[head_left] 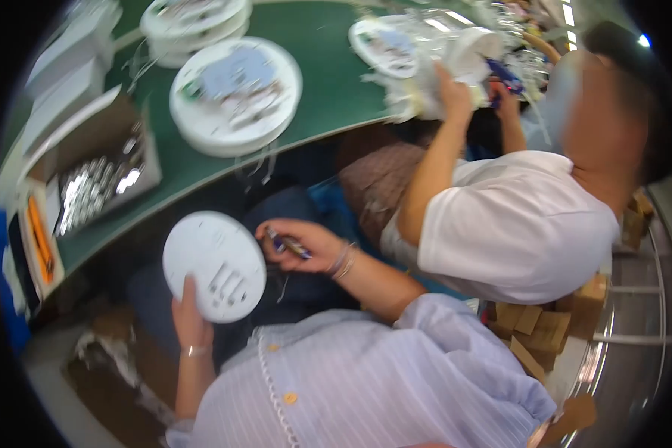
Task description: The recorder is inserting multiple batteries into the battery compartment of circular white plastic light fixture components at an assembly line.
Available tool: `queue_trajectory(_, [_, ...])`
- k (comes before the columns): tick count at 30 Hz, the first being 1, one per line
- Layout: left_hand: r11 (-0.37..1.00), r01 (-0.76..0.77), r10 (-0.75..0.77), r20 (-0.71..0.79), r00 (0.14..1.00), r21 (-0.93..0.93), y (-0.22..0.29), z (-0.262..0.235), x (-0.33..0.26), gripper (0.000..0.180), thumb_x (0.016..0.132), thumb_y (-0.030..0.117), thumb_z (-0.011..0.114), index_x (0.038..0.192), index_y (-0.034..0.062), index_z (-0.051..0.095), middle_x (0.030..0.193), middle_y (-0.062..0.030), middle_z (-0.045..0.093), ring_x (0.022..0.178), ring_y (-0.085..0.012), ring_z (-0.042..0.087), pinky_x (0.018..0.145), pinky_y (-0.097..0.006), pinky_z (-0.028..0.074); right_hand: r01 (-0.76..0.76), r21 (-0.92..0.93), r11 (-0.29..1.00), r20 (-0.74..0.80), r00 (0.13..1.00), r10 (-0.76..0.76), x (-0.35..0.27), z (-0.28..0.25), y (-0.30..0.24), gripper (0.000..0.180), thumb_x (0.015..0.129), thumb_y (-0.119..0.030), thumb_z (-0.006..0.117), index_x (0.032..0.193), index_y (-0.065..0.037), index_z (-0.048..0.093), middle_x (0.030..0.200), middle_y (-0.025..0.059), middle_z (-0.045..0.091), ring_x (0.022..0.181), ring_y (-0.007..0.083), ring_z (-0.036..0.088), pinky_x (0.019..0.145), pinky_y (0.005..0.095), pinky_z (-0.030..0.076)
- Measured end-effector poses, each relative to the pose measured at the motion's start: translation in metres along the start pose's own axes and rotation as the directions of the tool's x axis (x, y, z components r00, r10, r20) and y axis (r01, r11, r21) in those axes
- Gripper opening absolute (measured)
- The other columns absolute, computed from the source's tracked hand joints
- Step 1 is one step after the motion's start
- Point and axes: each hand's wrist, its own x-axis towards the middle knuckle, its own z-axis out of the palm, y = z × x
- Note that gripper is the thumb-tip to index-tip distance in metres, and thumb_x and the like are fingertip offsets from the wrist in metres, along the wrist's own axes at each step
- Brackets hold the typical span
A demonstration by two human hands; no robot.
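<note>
My left hand holds a round white disc by its lower left edge, thumb on its face. The disc is tilted up over my lap and has small slots and dark marks in its lower half. Close to its right edge, my right hand is closed round a pair of pliers with dark blue handles. The jaws of the pliers are mostly hidden by the fingers. On the green table in front lies a stack of round white lamp bases, the top one carrying a pale grey plate and wires.
Another stack of white discs stands farther back. At the left are an open cardboard box of small shiny metal parts and an orange cutter knife. A co-worker in a white shirt handles lamp parts close on my right. Cardboard boxes stand behind.
</note>
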Motion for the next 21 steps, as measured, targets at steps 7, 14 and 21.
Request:
queue_trajectory(7, [0.988, -0.085, 0.090, 0.027, 0.996, -0.132, 0.008, 0.021, -0.008, 0.039, 0.080, 0.016, 0.052, 0.110, -0.0054, 0.041, 0.108, -0.0119, 0.049, 0.097, -0.0174, 0.047, 0.083, -0.026, 0.037, -0.101, 0.052, 0.994, -0.085, 0.991, 0.105, -0.016, 0.000, -0.010, 0.025, 0.086, -0.031, 0.036, 0.080, -0.008, 0.043, 0.071, 0.0038, 0.046, 0.038, 0.0034, 0.028, 0.030, 0.0125, 0.023])
queue_trajectory(14, [0.985, 0.021, -0.011, 0.060, 0.998, -0.171, 0.009, 0.021, -0.032, 0.049, 0.078, 0.032, 0.054, 0.113, -0.0004, 0.040, 0.109, -0.0099, 0.049, 0.098, -0.0160, 0.048, 0.079, -0.023, 0.038, 0.145, -0.192, 0.971, -0.233, 0.954, -0.189, -0.028, 0.023, 0.009, 0.027, 0.087, -0.030, 0.033, 0.092, -0.006, 0.046, 0.062, 0.0000, 0.034, 0.040, 0.0033, 0.026, 0.032, 0.0144, 0.022])
queue_trajectory(21, [0.973, 0.052, -0.027, 0.111, 0.993, -0.225, 0.003, 0.022, -0.041, 0.050, 0.079, 0.032, 0.050, 0.116, 0.0005, 0.037, 0.111, -0.0130, 0.047, 0.102, -0.0200, 0.046, 0.085, -0.030, 0.037, 0.098, -0.738, 0.668, -0.285, 0.852, -0.439, -0.038, 0.051, 0.026, 0.020, 0.085, -0.017, 0.041, 0.093, -0.001, 0.049, 0.071, 0.0035, 0.049, 0.040, 0.0014, 0.029, 0.034, 0.0127, 0.024])
